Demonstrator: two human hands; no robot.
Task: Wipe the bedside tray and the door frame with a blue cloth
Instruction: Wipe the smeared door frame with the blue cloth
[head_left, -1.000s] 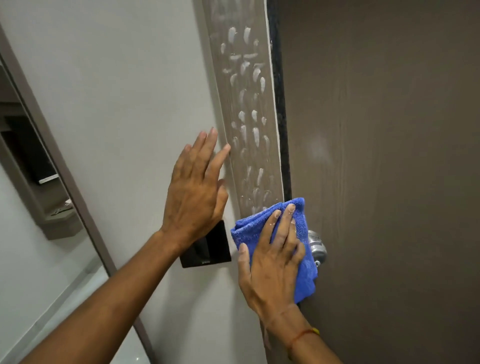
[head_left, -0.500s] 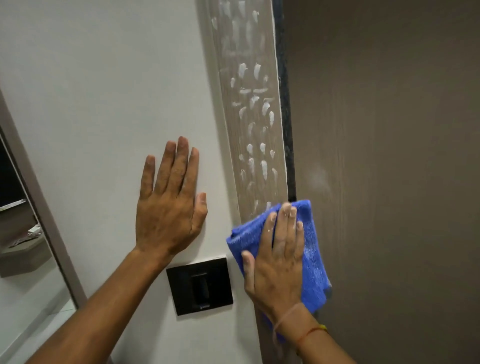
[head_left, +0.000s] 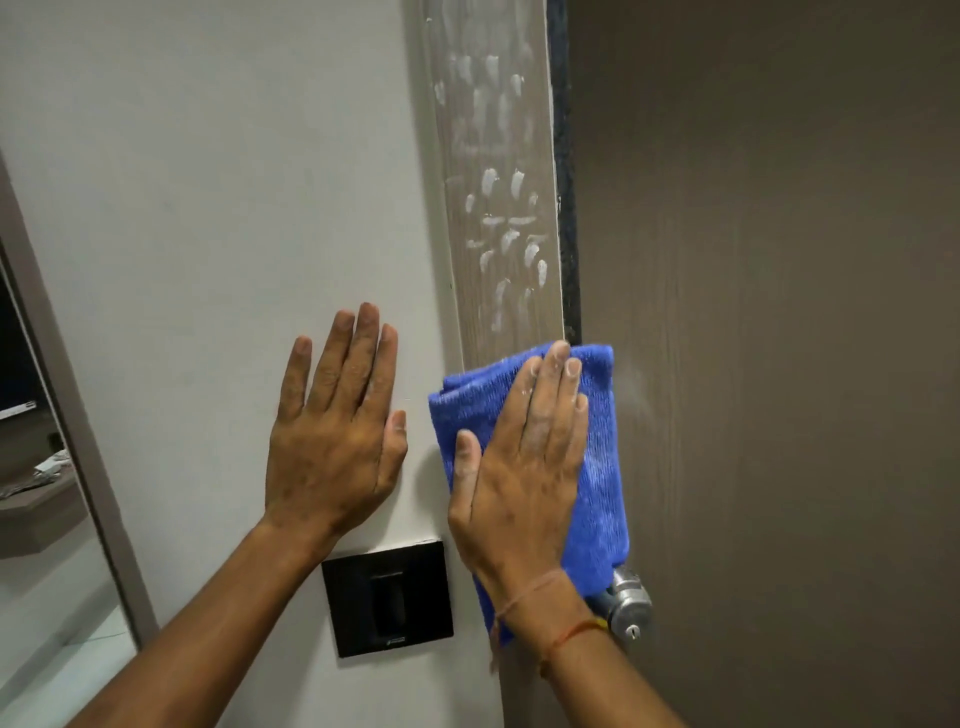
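A grey wood-grain door frame (head_left: 501, 156) runs up the middle, smeared with white streaks above the cloth. My right hand (head_left: 519, 467) lies flat on a folded blue cloth (head_left: 597, 457) and presses it against the frame, fingers pointing up. My left hand (head_left: 332, 441) rests flat on the white wall (head_left: 208, 208) just left of the frame, fingers spread, holding nothing. The bedside tray is not in view.
A brown door (head_left: 779, 364) fills the right side, with a silver knob (head_left: 631, 605) just below the cloth. A black switch plate (head_left: 387, 597) sits on the wall under my left hand. A mirror with a grey frame (head_left: 67, 415) stands at the left edge.
My right hand has slid the cloth up the frame, wiping away the lower streaks. My left hand moved from the frame's edge to lie flat on the wall.
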